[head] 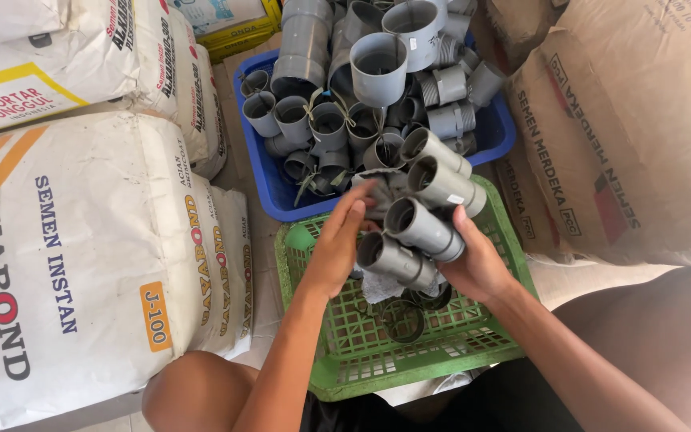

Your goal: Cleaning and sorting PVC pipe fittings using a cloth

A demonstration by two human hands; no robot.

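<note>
four short grey pipe couplings [421,216] sit bundled side by side in the person's hands, held just above a green plastic basket [505,240]. the four lie stacked in a row that runs from lower left to upper right, each with its long axis slanting from upper left down to lower right and its open mouth turned up and to the left, toward the camera. the right hand [477,264] is closed round the bundle from the right side and beneath, thumb over the third tube. the left hand [337,248] is mostly open, fingers stretched out and touching the mouths of the tubes and a crumpled bit of grey wrapping (its exact grip is hard to tell). one blue plastic basket [261,164] stands just behind the green one, heaped with many more grey fittings [377,68], too many to count. pale cement sacks [81,240] lie at left, at least three in view, and brown paper sacks [633,136] at right.
</note>
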